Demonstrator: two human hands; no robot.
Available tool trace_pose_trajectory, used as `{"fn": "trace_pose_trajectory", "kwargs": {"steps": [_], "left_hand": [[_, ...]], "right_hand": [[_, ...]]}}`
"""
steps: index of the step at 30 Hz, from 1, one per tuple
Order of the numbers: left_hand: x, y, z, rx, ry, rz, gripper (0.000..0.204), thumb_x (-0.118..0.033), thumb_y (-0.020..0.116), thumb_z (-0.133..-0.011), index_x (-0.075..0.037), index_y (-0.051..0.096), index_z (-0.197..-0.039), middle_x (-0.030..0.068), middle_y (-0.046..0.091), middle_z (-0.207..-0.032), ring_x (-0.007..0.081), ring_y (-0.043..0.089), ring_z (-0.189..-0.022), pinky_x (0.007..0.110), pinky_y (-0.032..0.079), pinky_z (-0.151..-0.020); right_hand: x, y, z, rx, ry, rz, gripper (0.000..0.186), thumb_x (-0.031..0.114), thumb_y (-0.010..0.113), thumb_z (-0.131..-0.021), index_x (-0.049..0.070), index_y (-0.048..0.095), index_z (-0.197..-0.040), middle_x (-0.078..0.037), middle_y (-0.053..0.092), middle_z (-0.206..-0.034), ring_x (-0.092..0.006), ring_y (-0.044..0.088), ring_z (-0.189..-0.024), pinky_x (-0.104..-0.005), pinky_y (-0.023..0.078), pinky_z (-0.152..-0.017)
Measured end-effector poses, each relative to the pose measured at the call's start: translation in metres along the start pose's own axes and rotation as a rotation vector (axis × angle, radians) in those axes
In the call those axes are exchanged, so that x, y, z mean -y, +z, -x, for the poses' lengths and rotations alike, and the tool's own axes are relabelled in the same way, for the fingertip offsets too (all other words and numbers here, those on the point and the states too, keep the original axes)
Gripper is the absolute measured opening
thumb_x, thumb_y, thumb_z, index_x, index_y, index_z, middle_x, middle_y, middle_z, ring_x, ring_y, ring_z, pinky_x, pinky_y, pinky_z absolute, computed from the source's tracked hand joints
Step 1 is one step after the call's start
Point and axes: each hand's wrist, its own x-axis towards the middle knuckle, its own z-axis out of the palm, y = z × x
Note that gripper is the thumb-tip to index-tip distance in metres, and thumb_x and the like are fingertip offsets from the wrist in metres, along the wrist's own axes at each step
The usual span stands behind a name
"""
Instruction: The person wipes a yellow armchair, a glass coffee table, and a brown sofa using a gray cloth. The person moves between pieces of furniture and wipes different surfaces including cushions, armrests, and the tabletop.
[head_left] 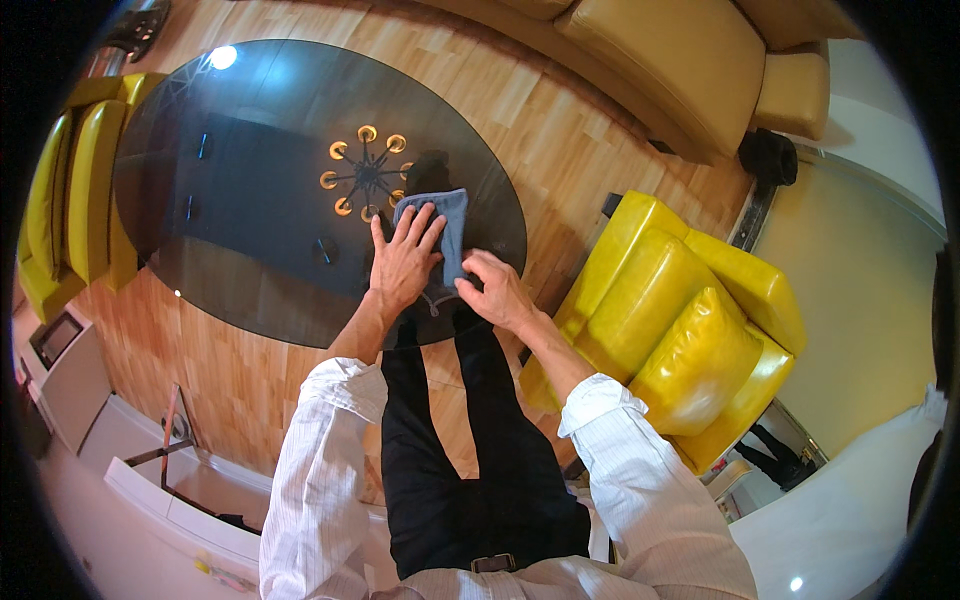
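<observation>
Grey cloth: it is lying on the near right part of the desk, its long axis running away from me.
Left hand: I am resting it palm down, fingers spread, over the cloth's left side.
Right hand: I am curling its fingers at the cloth's right edge; whether they are pinching, I cannot tell.
Nearer hand: both are touching; the left is covering more.
Desk edges: they are curving close on my right and near side.
Room: the desk is stretching widest leftward; a yellow armchair is standing beyond its right edge.
</observation>
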Motion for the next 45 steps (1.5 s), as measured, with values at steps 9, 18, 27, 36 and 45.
{"fn": "trace_pose_trajectory", "kwargs": {"steps": [9, 18, 27, 36, 45], "left_hand": [[0.002, 0.0, 0.005, -0.043, -0.042, 0.033, 0.064, -0.025, 0.072, -0.102, -0.022, 0.05, -0.162, 0.0076, 0.034, -0.176, 0.0322, 0.028, -0.164, 0.077, 0.021, -0.125], [0.009, 0.001, 0.018, -0.106, 0.011, 0.057, 0.061, -0.017, 0.08, -0.094, -0.016, 0.059, -0.151, 0.013, 0.04, -0.171, 0.0353, 0.032, -0.162, 0.073, 0.023, -0.125], [0.037, -0.01, -0.03, -0.247, -0.202, 0.0, 0.041, -0.013, 0.076, -0.094, -0.008, 0.066, -0.133, 0.0174, 0.043, -0.166, 0.039, 0.035, -0.159, 0.074, 0.023, -0.124], [0.028, -0.011, -0.015, -0.265, -0.052, 0.061, 0.03, -0.003, 0.065, -0.095, -0.008, 0.068, -0.125, 0.0096, 0.071, -0.105, 0.0324, 0.064, -0.121, 0.07, 0.027, -0.123], [-0.023, 0.001, 0.077, -0.331, 0.137, 0.11, 0.027, -0.009, 0.068, -0.091, -0.009, 0.071, -0.118, 0.0081, 0.064, -0.108, 0.0293, 0.062, -0.119, 0.067, 0.029, -0.125]], "right_hand": [[-0.018, -0.011, 0.012, 0.094, 0.71, 0.39, 0.027, 0.025, 0.074, -0.101, 0.001, 0.076, -0.112, -0.017, 0.08, -0.091, -0.032, 0.078, -0.085, -0.0425, 0.061, -0.084], [-0.044, -0.013, -0.021, -0.084, -0.274, 0.469, 0.023, 0.007, 0.066, -0.102, 0.002, 0.073, -0.124, -0.017, 0.067, -0.126, -0.0377, 0.065, -0.122, -0.0471, 0.056, -0.1], [-0.018, 0.007, -0.118, -0.114, -0.247, 0.821, 0.042, 0.011, 0.077, -0.093, 0.005, 0.067, -0.134, -0.018, 0.06, -0.142, -0.0396, 0.048, -0.144, -0.0582, 0.041, -0.118], [-0.019, -0.014, -0.116, 0.076, -0.355, 0.56, 0.016, 0.004, 0.072, -0.087, 0.005, 0.07, -0.103, -0.014, 0.07, -0.1, -0.0375, 0.067, -0.107, -0.05, 0.051, -0.101], [-0.023, -0.023, -0.02, 0.281, -0.568, 0.675, 0.003, 0.009, 0.068, -0.091, 0.008, 0.067, -0.093, -0.013, 0.066, -0.099, -0.0342, 0.064, -0.107, -0.045, 0.053, -0.094]]}}
